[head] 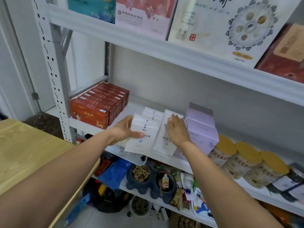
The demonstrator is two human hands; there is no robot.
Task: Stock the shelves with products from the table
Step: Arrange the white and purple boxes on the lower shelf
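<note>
Both hands are up at the middle shelf (pixel 133 104), on the white boxes (pixel 146 127), which stand in two rows side by side near its front edge. The left hand (pixel 125 130) has a proper grip on the front box of the left row, thumb laid across the printed face and fingers (pixel 129 119) wrapped round its left side. The right hand (pixel 178 129) isn't holding anything. Its fingers are straight and together, with the palm flat against the right side of the right row, squeezed between the white boxes and the lilac boxes (pixel 202 129) just to their right.

Left of the white boxes, with a gap, there's a row of red boxes (pixel 98 104). Further right, past the lilac ones, are some jars with yellow lids (pixel 238 155). Above the white boxes are big flat gift boxes (pixel 230 30) on the next shelf up. Below them is a dark double pet bowl (pixel 141 176) with kibble in it. The wooden table (pixel 24 145) is down to their left, well apart.
</note>
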